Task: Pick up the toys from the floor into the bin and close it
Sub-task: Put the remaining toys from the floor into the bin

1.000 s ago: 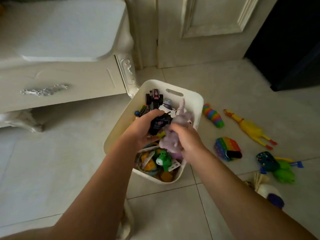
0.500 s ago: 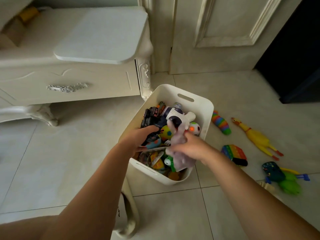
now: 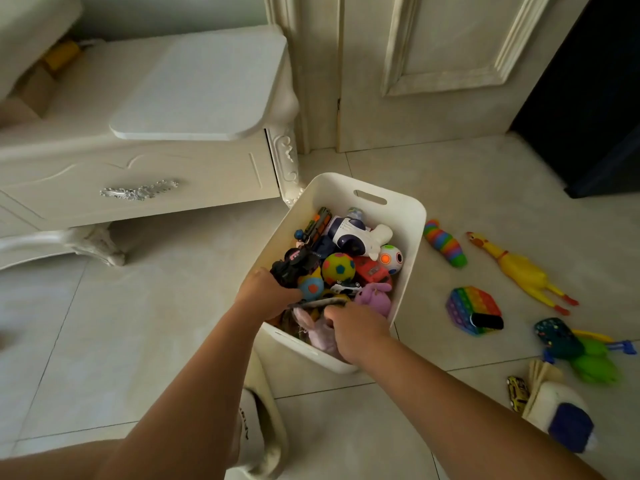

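A white plastic bin (image 3: 408, 220) stands on the tiled floor, full of toys: balls, a white robot (image 3: 353, 233), a purple plush (image 3: 375, 296). My left hand (image 3: 266, 289) is inside the bin's near left side, closed on a black toy vehicle (image 3: 294, 266). My right hand (image 3: 353, 332) is at the near rim, gripping a pale pink plush bunny (image 3: 320, 336) that lies down in the bin. Right of the bin on the floor lie a rainbow slug (image 3: 445, 244), a yellow rubber chicken (image 3: 519, 270), a rainbow pop pad (image 3: 472, 308) and a green toy (image 3: 585, 351).
A white flat panel (image 3: 201, 88) rests on a cream cabinet (image 3: 138, 181) to the left. A cream door (image 3: 433, 64) is behind the bin, a dark opening at far right. A white-blue plush (image 3: 561, 414) and small yellow car (image 3: 517, 391) lie lower right. My slippered foot (image 3: 256, 434) is below.
Both hands have gone lower into the bin. The black vehicle and the pink plush went down with them, the plush now at the near rim. The camera view shifted left and up.
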A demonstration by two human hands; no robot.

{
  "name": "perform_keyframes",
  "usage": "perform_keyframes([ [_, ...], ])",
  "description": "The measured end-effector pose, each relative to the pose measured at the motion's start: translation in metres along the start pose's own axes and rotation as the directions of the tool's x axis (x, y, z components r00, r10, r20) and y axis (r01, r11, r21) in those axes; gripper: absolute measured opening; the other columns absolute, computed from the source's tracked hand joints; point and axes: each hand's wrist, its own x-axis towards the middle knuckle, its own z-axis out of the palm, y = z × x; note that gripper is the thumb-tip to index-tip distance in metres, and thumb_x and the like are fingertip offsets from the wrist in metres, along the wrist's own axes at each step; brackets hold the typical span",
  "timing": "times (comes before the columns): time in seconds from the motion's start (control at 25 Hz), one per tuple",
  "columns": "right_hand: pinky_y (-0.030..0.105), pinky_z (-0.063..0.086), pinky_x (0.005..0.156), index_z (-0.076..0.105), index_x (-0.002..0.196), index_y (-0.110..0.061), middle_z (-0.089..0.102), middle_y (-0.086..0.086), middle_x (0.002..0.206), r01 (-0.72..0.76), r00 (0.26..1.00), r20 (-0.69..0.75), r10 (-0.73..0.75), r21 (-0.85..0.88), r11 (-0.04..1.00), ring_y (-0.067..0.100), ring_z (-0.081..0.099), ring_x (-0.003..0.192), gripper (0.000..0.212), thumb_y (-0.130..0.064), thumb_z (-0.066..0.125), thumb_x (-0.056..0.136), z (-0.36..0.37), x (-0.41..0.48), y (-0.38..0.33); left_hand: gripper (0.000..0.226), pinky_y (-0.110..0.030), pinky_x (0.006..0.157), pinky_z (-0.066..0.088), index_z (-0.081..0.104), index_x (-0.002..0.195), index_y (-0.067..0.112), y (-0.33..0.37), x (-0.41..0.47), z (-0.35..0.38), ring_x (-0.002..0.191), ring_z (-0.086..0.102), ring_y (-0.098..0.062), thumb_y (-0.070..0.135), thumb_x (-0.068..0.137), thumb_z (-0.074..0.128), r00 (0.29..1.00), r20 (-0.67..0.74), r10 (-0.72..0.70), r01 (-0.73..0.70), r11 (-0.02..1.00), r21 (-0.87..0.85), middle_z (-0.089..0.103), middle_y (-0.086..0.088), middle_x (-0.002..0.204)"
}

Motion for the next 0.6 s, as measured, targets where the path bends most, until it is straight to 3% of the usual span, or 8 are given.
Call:
perform_keyframes([
  [0.08,0.039,0.047,0.079,0.048,0.127,-0.021,0.052,0.011,0.126,-0.023,1.0,0.001,0.023,-0.005,1.0,0.031,0.054,0.115,0.038,-0.009,0.05,0.091,-0.001,0.002,0.0,0.059,-0.029,0.067,0.048,0.051,0.112,0.007,-0.001,0.001,0.005,0.087,0.055,-0.021,0.042,0.07,0.074,0.997,-0.067,0.027,-0.019,0.992,0.125,0.055,-0.006,0.096],
  [0.16,0.036,0.043,0.073,0.049,0.127,-0.022,0.053,0.01,0.125,-0.025,1.0,0.003,0.025,0.03,0.999,0.031,0.056,0.111,0.038,-0.009,0.049,0.092,-0.002,0.003,0.003,0.071,-0.036,0.09,0.049,0.046,0.121,0.008,-0.003,0.003,0.012,0.107,0.052,-0.026,0.045,0.068,0.075,0.995,-0.093,0.047,-0.028,0.981,0.194,0.053,-0.01,0.115],
  [0.28,0.032,0.042,0.067,0.049,0.13,-0.025,0.056,0.01,0.119,-0.033,0.999,0.013,0.032,0.102,0.994,0.03,0.058,0.101,0.044,-0.008,0.05,0.089,-0.004,-0.002,0.011,0.093,-0.039,0.105,0.041,0.037,0.134,0.012,-0.003,0.005,0.012,0.121,0.045,-0.029,0.057,0.063,0.076,0.999,0.016,0.044,-0.047,0.957,0.286,0.047,-0.011,0.129],
  [0.36,0.032,0.044,0.068,0.052,0.128,-0.026,0.056,0.009,0.114,-0.041,0.999,-0.017,0.044,0.184,0.982,0.025,0.055,0.094,0.043,-0.009,0.05,0.089,-0.006,-0.007,0.015,0.096,-0.04,0.106,0.04,0.034,0.141,0.02,-0.001,0.005,0.006,0.123,0.044,-0.029,0.058,0.064,0.075,0.994,0.092,0.06,-0.086,0.945,0.316,0.046,-0.011,0.132],
  [0.52,0.034,0.049,0.079,0.055,0.126,-0.024,0.048,0.007,0.107,-0.025,0.994,-0.092,0.053,0.279,0.96,0.02,0.046,0.093,0.037,-0.012,0.05,0.091,-0.007,-0.016,0.018,0.056,-0.039,0.092,0.052,0.054,0.129,0.034,-0.002,0.005,-0.002,0.106,0.056,-0.026,0.018,0.078,0.07,0.965,0.092,0.247,-0.262,0.94,0.216,0.057,-0.007,0.121],
  [0.6,0.032,0.048,0.077,0.057,0.124,-0.023,0.046,0.004,0.103,-0.012,0.99,-0.129,0.054,0.305,0.952,0.02,0.046,0.093,0.034,-0.014,0.051,0.092,-0.005,-0.017,0.019,0.049,-0.034,0.088,0.052,0.059,0.125,0.038,-0.001,0.002,0.001,0.105,0.056,-0.023,0.015,0.082,0.066,0.952,0.068,0.299,-0.306,0.909,0.282,0.057,-0.002,0.118],
])
